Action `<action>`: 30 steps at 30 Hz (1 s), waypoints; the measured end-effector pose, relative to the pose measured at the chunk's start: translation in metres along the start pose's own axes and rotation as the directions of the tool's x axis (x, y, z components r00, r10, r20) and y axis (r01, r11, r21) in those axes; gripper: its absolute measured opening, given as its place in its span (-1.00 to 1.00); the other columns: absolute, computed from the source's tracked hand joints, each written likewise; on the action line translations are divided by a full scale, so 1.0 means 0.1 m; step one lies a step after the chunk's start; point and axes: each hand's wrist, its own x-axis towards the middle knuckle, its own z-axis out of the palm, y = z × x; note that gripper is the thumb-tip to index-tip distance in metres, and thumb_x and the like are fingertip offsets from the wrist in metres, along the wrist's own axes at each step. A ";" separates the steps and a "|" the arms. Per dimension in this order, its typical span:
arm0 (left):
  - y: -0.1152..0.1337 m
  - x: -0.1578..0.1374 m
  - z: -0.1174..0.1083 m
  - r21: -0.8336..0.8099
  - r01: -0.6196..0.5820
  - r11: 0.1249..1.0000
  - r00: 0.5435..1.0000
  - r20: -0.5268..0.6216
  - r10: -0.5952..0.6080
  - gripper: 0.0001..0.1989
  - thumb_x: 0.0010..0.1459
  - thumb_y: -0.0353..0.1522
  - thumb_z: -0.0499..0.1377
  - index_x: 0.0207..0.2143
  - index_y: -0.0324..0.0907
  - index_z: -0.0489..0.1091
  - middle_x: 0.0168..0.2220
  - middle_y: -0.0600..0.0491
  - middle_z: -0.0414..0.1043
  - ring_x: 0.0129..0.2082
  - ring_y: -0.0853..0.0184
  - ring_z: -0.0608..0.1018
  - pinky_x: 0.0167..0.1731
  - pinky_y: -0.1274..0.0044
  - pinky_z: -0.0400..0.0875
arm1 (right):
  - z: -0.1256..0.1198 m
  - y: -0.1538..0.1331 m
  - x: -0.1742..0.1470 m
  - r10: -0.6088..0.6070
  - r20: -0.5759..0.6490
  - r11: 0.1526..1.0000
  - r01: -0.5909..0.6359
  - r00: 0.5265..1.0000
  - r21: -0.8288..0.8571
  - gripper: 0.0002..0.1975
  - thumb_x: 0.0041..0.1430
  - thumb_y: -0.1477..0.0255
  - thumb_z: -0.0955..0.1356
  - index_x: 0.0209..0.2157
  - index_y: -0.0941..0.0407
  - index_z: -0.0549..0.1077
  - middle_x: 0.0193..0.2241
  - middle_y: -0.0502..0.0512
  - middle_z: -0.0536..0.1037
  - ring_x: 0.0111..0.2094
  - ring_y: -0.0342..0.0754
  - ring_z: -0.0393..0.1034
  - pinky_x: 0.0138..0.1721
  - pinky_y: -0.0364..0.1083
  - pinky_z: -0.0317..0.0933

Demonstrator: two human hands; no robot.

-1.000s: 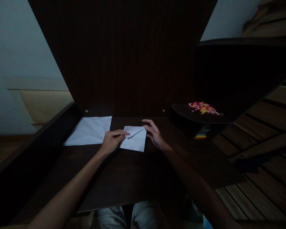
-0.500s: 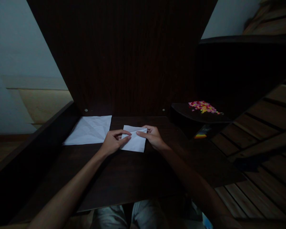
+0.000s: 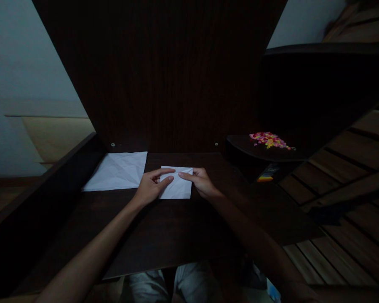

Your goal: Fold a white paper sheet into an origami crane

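A small white square of folded paper (image 3: 177,190) is between my two hands, just above or on the dark desk. My right hand (image 3: 201,181) grips its right side, thumb on top and the other fingers behind it. At the left side, my left hand (image 3: 151,184) has its thumb and index finger on the paper's face, slightly parted; its other fingers curl partly out of sight. A crease runs across the upper part of the square. Left of my hands lies a larger creased white sheet (image 3: 120,170) on the desk.
The dark wooden desk (image 3: 177,240) has a tall back panel (image 3: 164,75) and a raised left side board (image 3: 47,176). On a low corner shelf (image 3: 240,147) at the right sits a heap of small pink, red and yellow pieces (image 3: 270,140). Wooden slats (image 3: 350,168) stand beyond.
The folded paper has tilted a little and lies more level, its lower edge slightly higher. My right thumb has shifted slightly left; both hands stay on the paper.
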 end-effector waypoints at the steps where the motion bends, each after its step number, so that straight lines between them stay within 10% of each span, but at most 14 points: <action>1: -0.01 0.00 0.00 -0.029 0.002 1.000 1.000 0.012 -0.002 -0.66 -0.01 -0.23 0.26 -0.18 -0.20 0.52 -0.51 0.07 0.45 -0.60 0.43 0.36 -0.62 0.61 0.16 | 0.00 0.01 0.00 0.000 -0.001 1.000 0.000 1.000 0.004 -0.67 -0.30 0.28 0.54 -0.44 0.19 0.58 -0.47 0.11 0.60 -0.43 -0.02 0.46 -0.32 -0.05 0.31; 10: 0.01 -0.01 -0.02 -0.326 0.184 0.927 0.980 0.138 -0.146 -0.28 -0.05 -0.19 0.30 0.12 -0.16 0.09 -0.45 0.03 0.53 -0.53 0.30 0.56 -0.56 0.57 0.38 | -0.06 -0.10 0.01 -0.010 0.038 1.000 0.009 0.999 0.014 -0.72 -0.12 0.20 0.46 -0.48 0.15 0.58 -0.47 0.08 0.59 -0.38 -0.02 0.44 -0.23 -0.06 0.26; 21: 0.05 0.03 -0.14 -0.240 0.159 0.958 0.984 0.117 -0.133 -0.30 -0.10 -0.30 0.33 0.08 -0.19 0.15 -0.69 0.23 0.34 -0.72 0.46 0.39 -0.69 0.66 0.15 | -0.24 -0.11 0.08 -0.074 0.108 0.992 0.085 0.991 -0.095 -0.81 -0.14 0.30 0.46 -0.59 0.15 0.54 -0.58 0.02 0.51 -0.50 -0.12 0.35 -0.37 -0.12 0.20; 30: 0.11 0.05 -0.16 -0.188 0.320 0.929 0.919 0.299 -0.256 -0.18 -0.17 -0.37 0.35 0.15 -0.20 0.09 -0.64 0.18 0.44 -0.72 0.45 0.42 -0.70 0.68 0.16 | -0.27 -0.14 0.05 0.283 0.493 0.924 -0.097 0.823 -0.370 -0.73 -0.21 0.37 0.49 -0.38 0.21 0.57 -0.57 -0.02 0.52 -0.60 -0.23 0.28 -0.59 -0.24 0.09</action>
